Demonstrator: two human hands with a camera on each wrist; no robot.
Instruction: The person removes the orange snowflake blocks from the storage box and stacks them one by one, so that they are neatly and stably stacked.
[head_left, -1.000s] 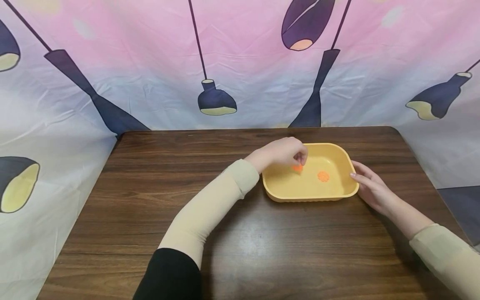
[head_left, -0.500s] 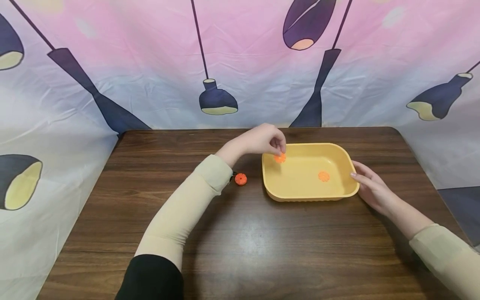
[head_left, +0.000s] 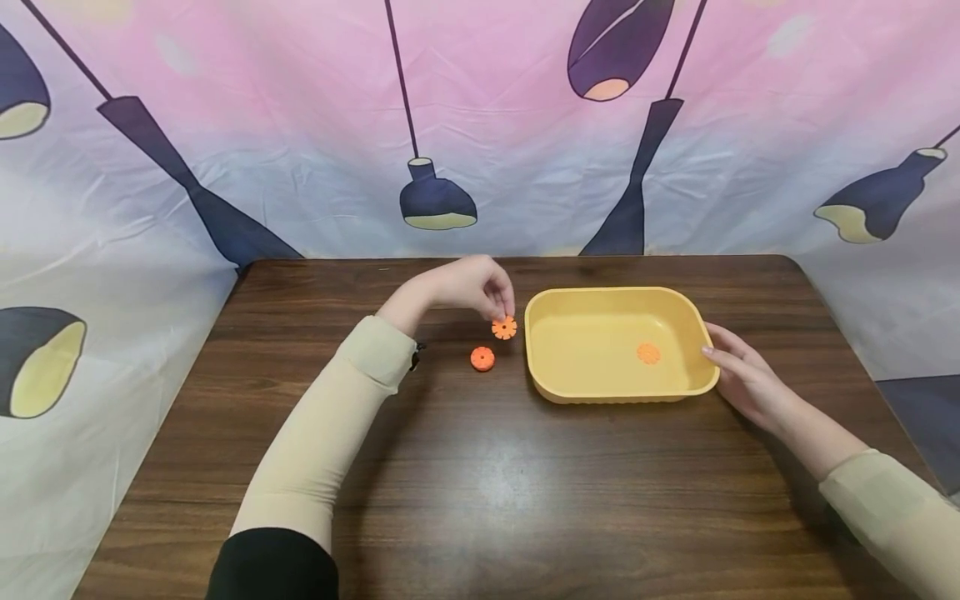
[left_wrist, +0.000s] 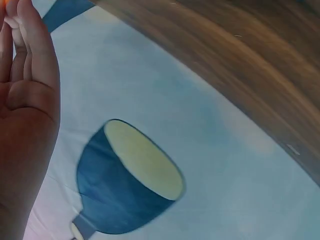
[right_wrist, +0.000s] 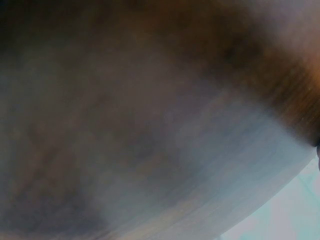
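Note:
In the head view, my left hand (head_left: 471,285) pinches an orange notched plastic disc (head_left: 504,327) at its top edge, above the table just left of the yellow tub (head_left: 588,354). A small stack of similar orange discs (head_left: 482,359) lies on the table below that hand. One more orange disc (head_left: 648,354) rests on the tub's floor, toward its right side. My right hand (head_left: 738,371) holds the tub's right end, thumb on the rim and fingers along the outer wall. The left wrist view shows part of my left hand (left_wrist: 30,90) at its left edge.
The dark wood-grain table (head_left: 510,500) ends at a hanging cloth (head_left: 315,142) printed with lamps. The tub stands on the table's right half. The right wrist view is mostly blurred tabletop.
My left hand has moved left out of the tub, carrying the pinched disc over the rim. The disc stack has come into view from behind that arm. The right hand and tub stay put.

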